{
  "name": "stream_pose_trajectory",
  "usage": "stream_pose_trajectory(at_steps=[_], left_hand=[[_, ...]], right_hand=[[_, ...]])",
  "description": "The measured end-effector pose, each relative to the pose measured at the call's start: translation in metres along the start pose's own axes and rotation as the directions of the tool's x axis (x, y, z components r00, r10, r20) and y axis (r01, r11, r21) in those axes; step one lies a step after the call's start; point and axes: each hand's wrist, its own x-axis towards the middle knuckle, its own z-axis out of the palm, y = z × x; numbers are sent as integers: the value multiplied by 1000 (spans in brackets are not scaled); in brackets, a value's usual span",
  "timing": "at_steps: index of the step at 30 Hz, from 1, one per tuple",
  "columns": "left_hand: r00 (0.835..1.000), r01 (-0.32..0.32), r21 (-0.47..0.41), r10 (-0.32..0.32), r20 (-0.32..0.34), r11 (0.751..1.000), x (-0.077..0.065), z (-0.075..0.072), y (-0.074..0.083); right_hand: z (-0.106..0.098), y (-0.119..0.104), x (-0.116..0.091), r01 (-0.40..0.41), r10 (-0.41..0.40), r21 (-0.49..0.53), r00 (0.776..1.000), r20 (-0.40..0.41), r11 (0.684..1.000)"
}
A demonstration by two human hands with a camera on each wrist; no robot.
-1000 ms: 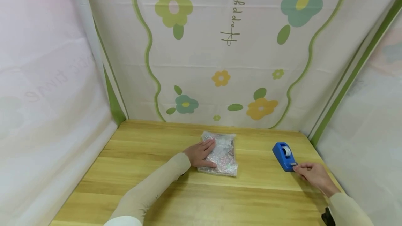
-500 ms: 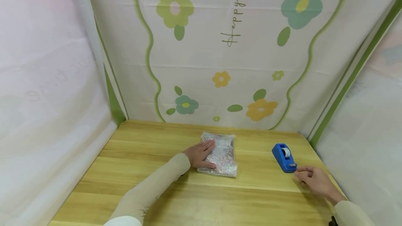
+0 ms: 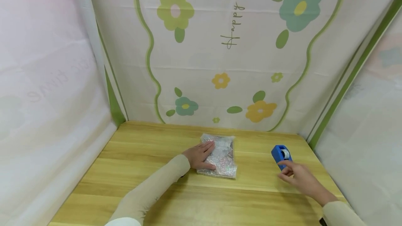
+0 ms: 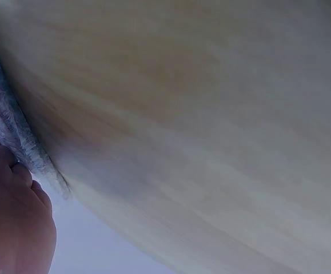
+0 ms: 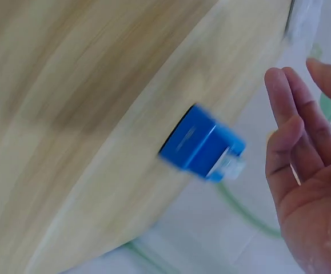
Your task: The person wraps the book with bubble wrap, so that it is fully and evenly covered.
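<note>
My left hand [image 3: 198,156] lies with its fingers extended over the left side of a bubble-wrapped package [image 3: 224,156], which rests flat on the table. The left wrist view catches only the side of that hand [image 4: 16,217] and the wrap's edge [image 4: 16,125]. A blue tape dispenser [image 3: 277,153] with a clear roll stands on the right of the table. In front of it hovers my right hand [image 3: 298,177], overlapping its near end. The right wrist view has this hand [image 5: 314,177] beside the dispenser [image 5: 196,142], fingers loosely bent and thumb apart, no tape visible between them.
The wooden table [image 3: 176,198] runs back to a fabric wall [image 3: 194,55] printed with flowers. More fabric hangs on the left [image 3: 47,97] and right [image 3: 367,121] sides.
My right hand has left the dispenser's near end, moved left and risen in front of it, its fingers now spread apart. My left hand stays on the package.
</note>
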Motion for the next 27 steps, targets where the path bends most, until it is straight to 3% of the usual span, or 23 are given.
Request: stream_pose_trajectory(at_steps=[9,15,19,27], left_hand=[[1000,-13,8,13,-4,1000,-1,3,0],[1000,-11,7,11,0,1000,-2,1,1],[1000,-10,26,10,2,1000,0,4,0],[1000,-11,39,12,-9,999,3,6,-3]], right_hand=[[23,-33,25,110,-110,-21,994,-11,994],[37,-52,44,181,-182,52,983,7,982],[46,-65,56,180,-183,92,983,27,979],[63,-99,87,162,-163,238,986,-13,958]])
